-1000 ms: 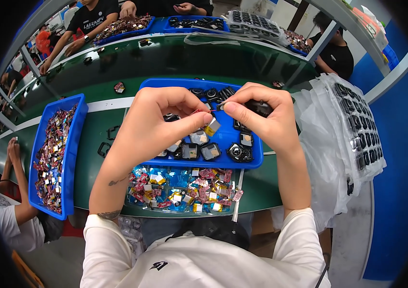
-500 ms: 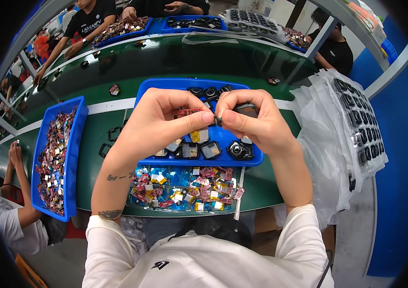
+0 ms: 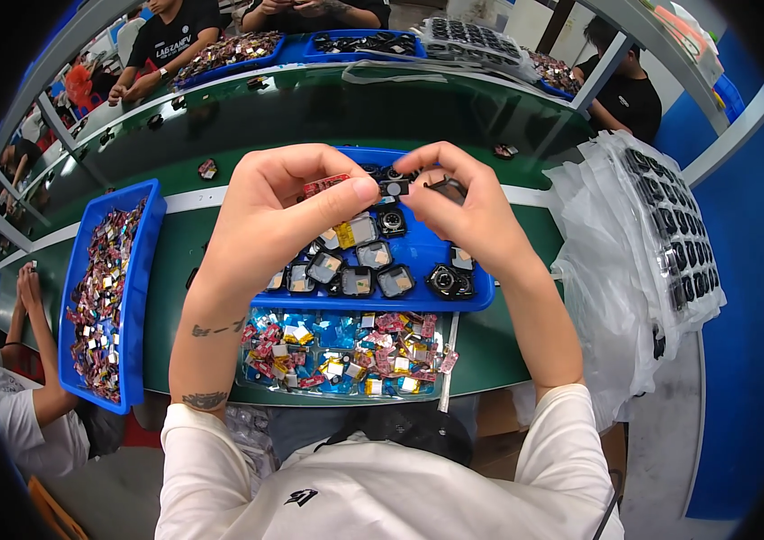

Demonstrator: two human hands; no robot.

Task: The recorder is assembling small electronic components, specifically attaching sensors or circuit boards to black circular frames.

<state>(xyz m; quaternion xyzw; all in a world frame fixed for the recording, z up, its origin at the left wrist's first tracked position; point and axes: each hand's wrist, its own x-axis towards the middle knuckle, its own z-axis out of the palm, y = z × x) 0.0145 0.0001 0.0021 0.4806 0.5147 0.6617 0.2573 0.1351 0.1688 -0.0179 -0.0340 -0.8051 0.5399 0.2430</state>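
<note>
Both my hands are raised over a blue tray (image 3: 483,295), with a small gap between their fingertips. In my left hand (image 3: 265,211), closed in a pinch, is a red circuit board (image 3: 324,185). A yellow-taped battery (image 3: 357,231) shows just below that hand and seems to hang from the board. My right hand (image 3: 483,214) curls round a dark watch case (image 3: 447,187), mostly hidden by the fingers. Beneath them in the tray lie several square watch cases (image 3: 357,282) with grey insides, and a black round-faced watch body (image 3: 449,282).
A clear compartment tray (image 3: 337,385) of red boards and batteries sits nearest me. To the left stands a long blue bin (image 3: 153,270) of similar parts. Plastic-wrapped trays of black cases (image 3: 670,216) are stacked at right. Across the green conveyor (image 3: 346,112), other people work.
My fingertips have come apart from meeting round a small black piece, and both hands have risen slightly. The yellow-taped battery has shifted up and left with my left hand.
</note>
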